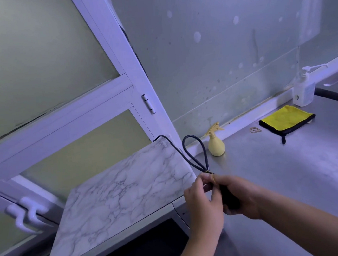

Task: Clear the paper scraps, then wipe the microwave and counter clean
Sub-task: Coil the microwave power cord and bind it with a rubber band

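Observation:
The microwave [118,194] has a marble-patterned top and stands at the left on the steel counter [288,169]. Its black power cord [194,152] runs off the back and makes a loop above my hands. My right hand [242,196] grips the folded cord bundle. My left hand [202,204] pinches a thin rubber band around the cord just below the loop. A yellow spray bottle [216,144] stands by the wall. A yellow cloth with black edging [285,120] lies further right on the counter.
Rubber bands [255,129] lie beside the cloth. A clear pump bottle [303,91] stands against the spotted wall. A white-framed window with a hinge [148,104] and a handle [25,216] fills the left side.

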Demonstrator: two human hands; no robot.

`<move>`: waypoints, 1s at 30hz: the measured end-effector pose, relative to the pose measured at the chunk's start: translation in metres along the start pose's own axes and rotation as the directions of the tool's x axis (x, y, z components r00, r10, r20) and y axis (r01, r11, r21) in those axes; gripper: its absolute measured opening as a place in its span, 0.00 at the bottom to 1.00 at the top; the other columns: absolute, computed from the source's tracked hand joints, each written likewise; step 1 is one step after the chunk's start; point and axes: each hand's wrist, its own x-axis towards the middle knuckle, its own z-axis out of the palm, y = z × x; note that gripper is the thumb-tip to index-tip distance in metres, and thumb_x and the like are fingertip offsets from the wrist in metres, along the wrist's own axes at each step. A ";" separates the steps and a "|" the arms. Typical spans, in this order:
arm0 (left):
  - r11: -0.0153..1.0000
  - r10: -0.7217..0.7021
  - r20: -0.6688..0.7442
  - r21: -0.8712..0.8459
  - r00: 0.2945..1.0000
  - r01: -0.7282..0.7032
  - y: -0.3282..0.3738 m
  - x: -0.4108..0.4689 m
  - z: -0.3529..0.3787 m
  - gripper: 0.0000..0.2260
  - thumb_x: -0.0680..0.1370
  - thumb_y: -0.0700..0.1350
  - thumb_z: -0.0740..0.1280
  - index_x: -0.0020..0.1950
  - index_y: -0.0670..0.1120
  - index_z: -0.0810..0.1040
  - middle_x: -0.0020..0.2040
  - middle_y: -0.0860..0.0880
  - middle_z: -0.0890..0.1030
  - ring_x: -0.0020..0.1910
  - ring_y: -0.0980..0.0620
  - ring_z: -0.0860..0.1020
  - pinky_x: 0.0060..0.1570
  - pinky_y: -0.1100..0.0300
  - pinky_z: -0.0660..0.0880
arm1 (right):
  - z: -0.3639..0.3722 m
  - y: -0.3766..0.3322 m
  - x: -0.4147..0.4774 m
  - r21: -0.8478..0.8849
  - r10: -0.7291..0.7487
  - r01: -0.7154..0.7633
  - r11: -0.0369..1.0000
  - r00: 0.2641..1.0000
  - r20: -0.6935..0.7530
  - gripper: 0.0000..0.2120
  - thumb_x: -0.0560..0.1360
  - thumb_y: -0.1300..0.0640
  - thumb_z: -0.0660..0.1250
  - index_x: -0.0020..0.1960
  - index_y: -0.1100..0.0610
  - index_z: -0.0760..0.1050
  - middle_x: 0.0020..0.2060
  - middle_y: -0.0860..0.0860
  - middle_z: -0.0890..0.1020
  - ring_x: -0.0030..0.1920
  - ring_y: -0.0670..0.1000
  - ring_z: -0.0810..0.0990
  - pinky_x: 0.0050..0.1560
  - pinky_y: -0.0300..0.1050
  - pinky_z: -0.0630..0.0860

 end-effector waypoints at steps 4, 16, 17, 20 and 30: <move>0.982 -0.108 -0.077 -0.165 0.991 0.095 0.007 -0.008 0.004 0.10 0.77 0.41 0.67 0.51 0.57 0.77 0.54 0.55 0.77 0.50 0.60 0.79 0.44 0.68 0.76 | -0.005 0.000 0.001 0.070 0.018 -0.014 0.997 0.999 -0.050 0.16 0.65 0.39 0.77 0.38 0.52 0.82 0.40 0.51 0.78 0.42 0.51 0.72 0.36 0.40 0.66; 0.975 -0.160 0.172 -0.125 0.972 0.183 0.016 0.003 0.001 0.04 0.77 0.50 0.71 0.44 0.52 0.81 0.51 0.54 0.77 0.43 0.65 0.77 0.45 0.69 0.73 | -0.017 -0.003 -0.001 0.170 -0.010 0.041 0.985 0.984 -0.178 0.12 0.72 0.47 0.74 0.32 0.50 0.83 0.28 0.48 0.71 0.30 0.48 0.66 0.26 0.39 0.65; 0.979 -0.136 0.175 -0.128 0.975 0.159 0.017 0.004 -0.001 0.05 0.77 0.49 0.71 0.42 0.52 0.81 0.51 0.53 0.77 0.45 0.63 0.77 0.48 0.67 0.73 | -0.017 -0.004 -0.001 0.182 -0.009 0.044 0.982 0.983 -0.186 0.13 0.72 0.48 0.74 0.31 0.51 0.82 0.28 0.48 0.73 0.30 0.48 0.66 0.26 0.39 0.65; 0.982 -0.002 0.182 -0.184 0.983 0.036 0.021 0.007 -0.016 0.09 0.75 0.45 0.71 0.35 0.47 0.79 0.46 0.53 0.80 0.51 0.54 0.78 0.56 0.57 0.74 | -0.020 -0.009 -0.001 0.243 0.009 0.046 0.969 0.975 -0.222 0.14 0.74 0.49 0.72 0.33 0.55 0.81 0.28 0.49 0.77 0.27 0.48 0.69 0.26 0.36 0.67; 0.975 -0.018 0.225 -0.210 0.974 0.067 0.032 0.036 -0.058 0.07 0.73 0.44 0.68 0.47 0.55 0.83 0.29 0.51 0.73 0.34 0.53 0.78 0.47 0.55 0.79 | -0.018 -0.005 0.007 0.046 -0.236 0.260 0.965 0.927 -0.293 0.10 0.76 0.52 0.72 0.48 0.60 0.84 0.29 0.54 0.76 0.27 0.49 0.66 0.29 0.39 0.63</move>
